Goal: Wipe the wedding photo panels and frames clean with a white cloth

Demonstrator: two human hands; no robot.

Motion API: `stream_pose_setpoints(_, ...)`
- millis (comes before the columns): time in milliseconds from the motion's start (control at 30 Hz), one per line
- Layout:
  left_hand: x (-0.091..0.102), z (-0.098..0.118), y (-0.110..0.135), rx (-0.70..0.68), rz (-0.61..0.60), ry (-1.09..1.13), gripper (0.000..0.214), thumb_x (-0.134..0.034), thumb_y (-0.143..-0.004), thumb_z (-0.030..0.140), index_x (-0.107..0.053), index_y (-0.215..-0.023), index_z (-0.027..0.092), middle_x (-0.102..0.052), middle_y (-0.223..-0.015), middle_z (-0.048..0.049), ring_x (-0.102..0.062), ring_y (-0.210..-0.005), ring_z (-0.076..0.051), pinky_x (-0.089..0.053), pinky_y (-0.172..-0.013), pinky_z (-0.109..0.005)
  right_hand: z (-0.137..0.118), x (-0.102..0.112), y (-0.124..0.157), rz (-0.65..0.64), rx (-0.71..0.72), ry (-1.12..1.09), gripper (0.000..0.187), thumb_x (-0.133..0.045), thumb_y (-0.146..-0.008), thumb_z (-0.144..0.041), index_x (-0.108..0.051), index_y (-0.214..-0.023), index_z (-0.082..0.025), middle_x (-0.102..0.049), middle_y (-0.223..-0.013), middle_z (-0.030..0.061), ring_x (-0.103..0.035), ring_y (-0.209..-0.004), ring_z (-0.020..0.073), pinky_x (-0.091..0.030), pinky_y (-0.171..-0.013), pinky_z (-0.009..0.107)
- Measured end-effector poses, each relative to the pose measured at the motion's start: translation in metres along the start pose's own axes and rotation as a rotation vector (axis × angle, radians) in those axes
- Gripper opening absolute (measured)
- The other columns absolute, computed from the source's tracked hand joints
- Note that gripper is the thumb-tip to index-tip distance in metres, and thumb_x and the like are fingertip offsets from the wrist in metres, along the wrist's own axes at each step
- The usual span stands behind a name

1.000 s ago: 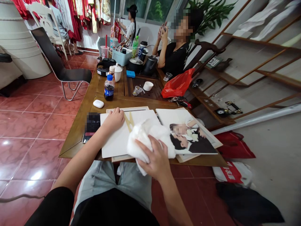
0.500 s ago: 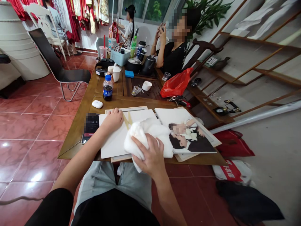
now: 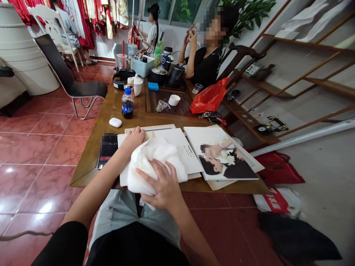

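Note:
My right hand grips a bunched white cloth, fingers spread over it, near the table's front edge. The cloth lies on a white board with small dark print near its right side. My left hand rests on the board's upper left part, fingers laid down on it. Pale yellowish marks show beside its fingertips, partly covered by the cloth. To the right, a photo panel shows people in dark and white clothes. Framed boards stick out beneath.
A phone lies left of my forearm. Farther back stand an earbud case, a cola bottle, a white cup, a red plastic bag and keys. A person sits across the table holding up a device.
My right hand has swept the cloth left and slightly toward me, uncovering the print on the board's right side. My left hand stays in place.

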State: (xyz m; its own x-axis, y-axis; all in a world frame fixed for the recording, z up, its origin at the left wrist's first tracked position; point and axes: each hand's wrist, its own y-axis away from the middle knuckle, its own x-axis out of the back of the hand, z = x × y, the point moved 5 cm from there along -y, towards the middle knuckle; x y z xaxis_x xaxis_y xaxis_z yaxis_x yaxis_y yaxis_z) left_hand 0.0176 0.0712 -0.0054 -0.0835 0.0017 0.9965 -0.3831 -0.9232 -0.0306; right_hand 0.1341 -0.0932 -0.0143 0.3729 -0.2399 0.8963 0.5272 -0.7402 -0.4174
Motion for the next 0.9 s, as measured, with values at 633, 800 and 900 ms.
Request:
stream_pose_setpoints(633,-0.001,0.0,0.002,-0.027,0.054,0.009,0.038,-0.031,-0.106,0.022,-0.061,-0.121,0.006,-0.063,-0.121,-0.0224,-0.059,-0.117,-0.035,-0.045,-0.1,-0.05,0.038,0.013,0.014,0.071,-0.112,0.072,0.06,-0.056,-0.092,-0.054,-0.053,-0.15,-0.036,-0.049,-0.145,0.0125,-0.048,-0.133,0.0358,-0.029,-0.113,0.057)
stream_pose_setpoints(800,0.0,0.001,0.002,-0.028,0.057,-0.003,0.037,-0.03,-0.106,0.022,-0.061,-0.12,0.007,-0.062,-0.121,-0.0226,-0.059,-0.116,-0.036,-0.045,-0.098,-0.05,0.05,0.01,-0.014,-0.022,-0.238,0.092,0.058,-0.052,-0.097,-0.053,-0.05,-0.153,-0.035,-0.052,-0.144,0.0137,-0.047,-0.133,0.0341,-0.031,-0.111,0.054)
stream_pose_setpoints(900,0.001,0.002,0.003,-0.043,0.02,-0.002,0.036,-0.035,-0.105,0.022,-0.06,-0.124,0.004,-0.061,-0.124,-0.0237,-0.058,-0.12,-0.037,-0.045,-0.1,-0.049,0.062,0.007,-0.038,-0.068,-0.282,0.086,0.056,-0.05,-0.1,-0.052,-0.049,-0.154,-0.035,-0.052,-0.146,0.0143,-0.046,-0.135,0.0337,-0.032,-0.111,0.054)
